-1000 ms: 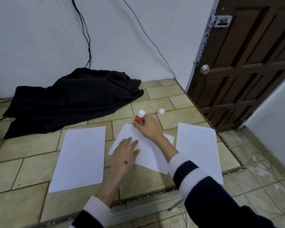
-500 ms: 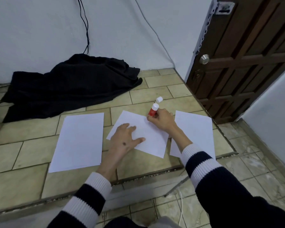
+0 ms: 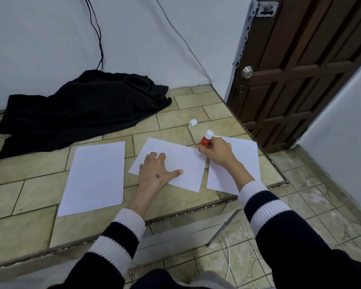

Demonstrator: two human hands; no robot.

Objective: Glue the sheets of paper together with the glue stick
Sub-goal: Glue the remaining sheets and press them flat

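Note:
Three white sheets lie on the tiled ledge. The middle sheet (image 3: 183,161) lies turned at an angle. My left hand (image 3: 154,172) presses flat on its near left part, fingers spread. My right hand (image 3: 216,152) grips the red glue stick (image 3: 205,139), white end up, with its lower end on the middle sheet's far right corner. The right sheet (image 3: 242,161) lies under my right wrist. The left sheet (image 3: 96,176) lies apart, untouched. The glue stick's white cap (image 3: 193,122) lies on the tiles beyond the sheets.
A black cloth (image 3: 79,109) is heaped against the white wall at the back left, with cables hanging above it. A brown door (image 3: 300,65) stands at the right. The ledge's edge (image 3: 175,215) drops to a lower tiled floor near me.
My right hand has slid the glue stick rightward along the middle sheet's far edge to its right corner. My left hand has stayed on the sheet. The camera has shifted.

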